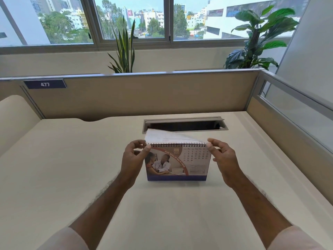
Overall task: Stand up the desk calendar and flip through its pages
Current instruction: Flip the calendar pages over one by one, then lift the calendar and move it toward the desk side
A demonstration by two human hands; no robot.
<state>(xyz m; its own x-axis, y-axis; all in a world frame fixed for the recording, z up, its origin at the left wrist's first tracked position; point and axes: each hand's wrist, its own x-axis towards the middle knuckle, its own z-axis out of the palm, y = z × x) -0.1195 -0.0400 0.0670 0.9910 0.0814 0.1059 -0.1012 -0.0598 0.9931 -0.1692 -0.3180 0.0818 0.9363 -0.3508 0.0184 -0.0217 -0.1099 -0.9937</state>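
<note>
White desk [90, 168] bears one standing calendar [177, 165], two hands [133, 157] gripping

Both forearms reach in from the lower corners of the frame toward its centre, sleeves pushed up near the elbows. The left hand [132, 157] pinches with thumb and forefinger at centre left. The right hand [223, 157] mirrors it, fingertips pinched, remaining fingers loosely curled.
</note>
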